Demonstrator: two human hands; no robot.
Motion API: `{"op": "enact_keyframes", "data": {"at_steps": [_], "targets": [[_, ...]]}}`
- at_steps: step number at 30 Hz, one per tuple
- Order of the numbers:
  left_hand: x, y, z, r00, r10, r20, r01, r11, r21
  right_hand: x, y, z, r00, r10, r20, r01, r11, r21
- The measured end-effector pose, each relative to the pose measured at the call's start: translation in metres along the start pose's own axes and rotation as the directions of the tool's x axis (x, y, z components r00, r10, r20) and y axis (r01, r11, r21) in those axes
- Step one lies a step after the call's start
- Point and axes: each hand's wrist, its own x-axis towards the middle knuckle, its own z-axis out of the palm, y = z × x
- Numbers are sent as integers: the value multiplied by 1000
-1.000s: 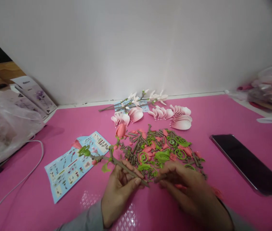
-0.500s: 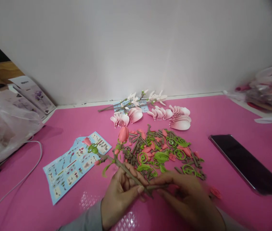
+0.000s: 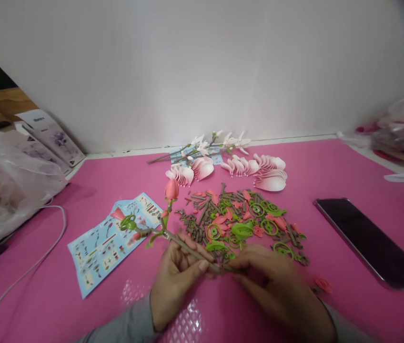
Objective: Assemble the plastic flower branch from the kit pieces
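Note:
My left hand (image 3: 176,283) is closed around a brown plastic flower branch (image 3: 188,248), its thumb pressed along the stem. The branch slants up to the left and bears a coral bud (image 3: 171,189), a second coral flower (image 3: 118,214) with green rings at its base, and small green leaves. At the lower end of the branch, my right hand (image 3: 277,286) pinches a short brown stem piece (image 3: 232,269) that meets the branch's tip. Whether the two are joined I cannot tell. The right fingertips partly cover that piece.
Behind the hands lies a pile of loose brown, green and coral parts (image 3: 237,224). A blue instruction sheet (image 3: 95,252) is at left, a phone (image 3: 369,243) at right. Pink petal stacks (image 3: 269,180) and white blossom branches (image 3: 202,145) lie at the back. A white cable (image 3: 41,257) curves at left.
The branch has shifted slightly left and its flowers sit lower left. The short stem piece, before crossing beside the branch's lower end, now lies nearly in line with it at the tip.

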Motion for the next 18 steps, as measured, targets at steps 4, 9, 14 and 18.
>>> {"op": "enact_keyframes", "data": {"at_steps": [4, 9, 14, 18], "targets": [[3, 1, -3, 999, 23, -47, -22, 1000, 16, -1, 0, 1, 1000, 15, -15, -15, 1000, -14], [4, 2, -2, 998, 11, -67, -9, 1000, 21, -1, -2, 3, 996, 86, 21, -86, 996, -12], [3, 2, -2, 996, 3, -92, 1, 999, 48, -1, -1, 3, 998, 62, 34, -62, 998, 13], [3, 2, -2, 996, 1, -94, 2, 999, 39, -1, -2, 2, 997, 42, 60, -44, 999, 29]]}}
